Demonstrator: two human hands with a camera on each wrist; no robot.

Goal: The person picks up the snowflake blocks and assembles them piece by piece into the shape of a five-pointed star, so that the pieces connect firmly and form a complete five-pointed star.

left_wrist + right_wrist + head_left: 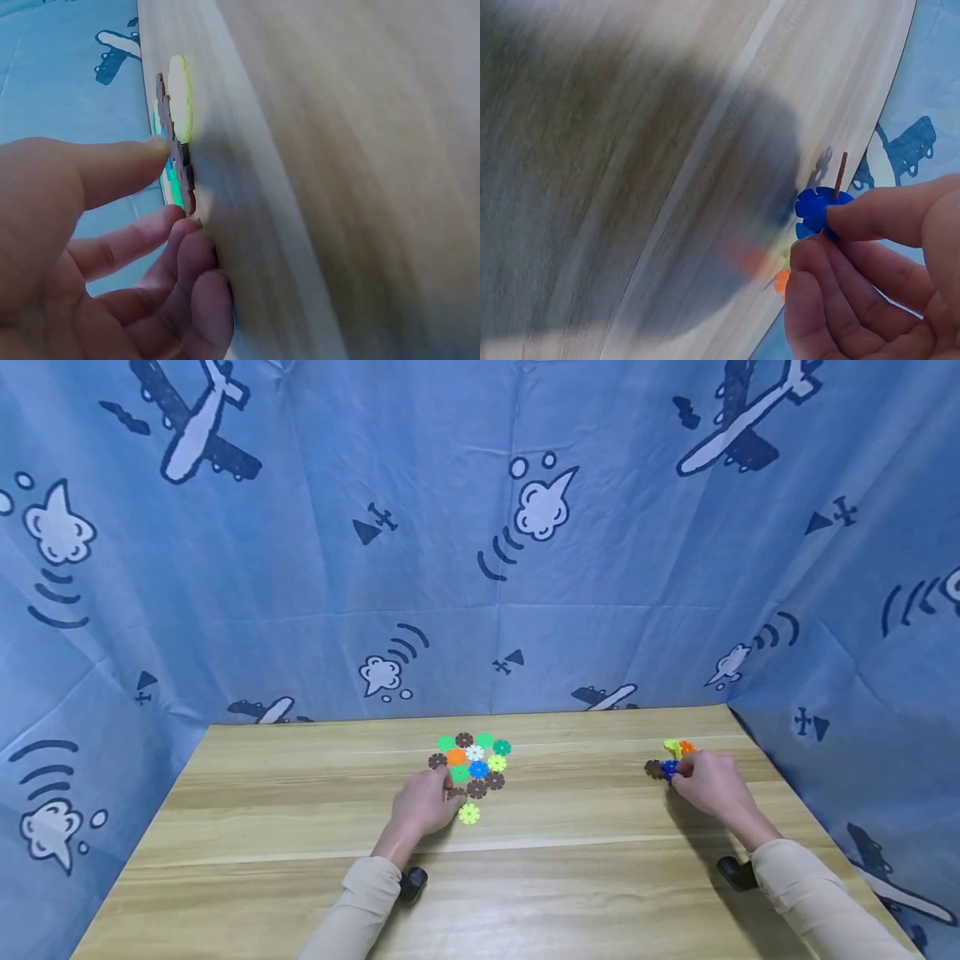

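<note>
My left hand (pixel 423 802) is at the near-left edge of a flat cluster of round, notched interlocking discs. Its thumb and index finger pinch a brown disc (pixel 187 191) at the tabletop. A yellow disc (pixel 469 814) lies just right of the thumb. Over at the right side, my right hand (pixel 716 785) pinches a blue disc (pixel 812 208) between thumb and fingertips. Another brown disc (pixel 841 174) is slotted into the blue one, standing edge-on in the right wrist view. Part of the blue disc is hidden by the thumb.
Beyond the left hand, the cluster includes orange (pixel 457 757), white (pixel 475 752), blue (pixel 478 769) and green discs (pixel 485 740). Behind the right hand are a yellow piece (pixel 672 747) and an orange disc (pixel 687 747). A blue patterned cloth (pixel 450 552) borders the wooden table (pixel 300 827).
</note>
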